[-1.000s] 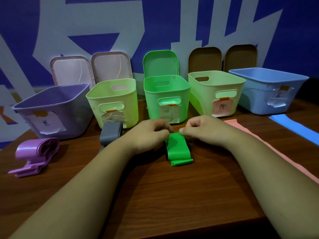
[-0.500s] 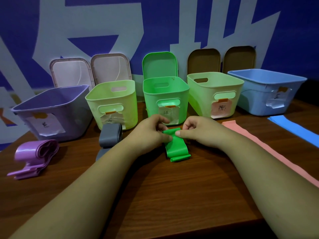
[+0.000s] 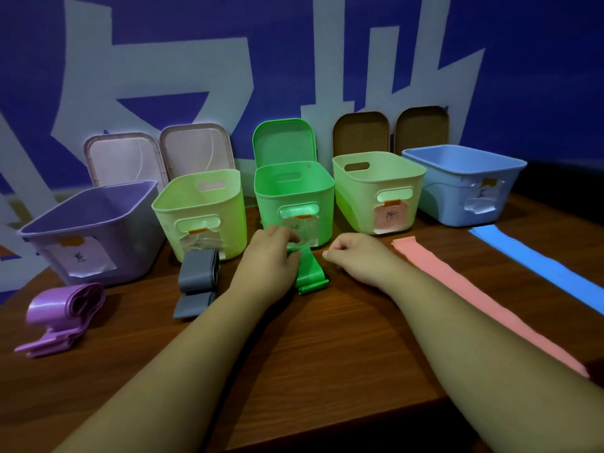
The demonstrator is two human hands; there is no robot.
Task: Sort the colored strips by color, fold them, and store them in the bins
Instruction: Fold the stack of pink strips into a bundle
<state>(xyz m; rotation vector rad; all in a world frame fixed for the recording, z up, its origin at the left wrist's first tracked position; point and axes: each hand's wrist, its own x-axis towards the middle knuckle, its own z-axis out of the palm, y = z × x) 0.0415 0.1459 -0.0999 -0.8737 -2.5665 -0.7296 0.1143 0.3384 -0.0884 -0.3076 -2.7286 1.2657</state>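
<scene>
A folded green strip (image 3: 312, 273) lies on the wooden table in front of the green bin (image 3: 294, 194). My left hand (image 3: 271, 256) grips its far end, lifting that end slightly. My right hand (image 3: 356, 256) is loosely curled just to the right of the strip, apart from it and holding nothing. A folded grey strip (image 3: 197, 277) sits left of my left hand. A folded purple strip (image 3: 62, 313) lies at the far left. A long pink strip (image 3: 474, 299) and a blue strip (image 3: 542, 266) lie flat on the right.
Five open bins stand in a row at the back: purple (image 3: 91, 230), light green (image 3: 202, 210), green, light green (image 3: 379, 191), blue (image 3: 464, 181). Their lids (image 3: 196, 152) lean against the blue and white wall. The table's front edge (image 3: 327, 433) is near me.
My right hand has let go of the green strip and moved slightly right. My left hand still holds the strip's far end, which has moved nearer the green bin.
</scene>
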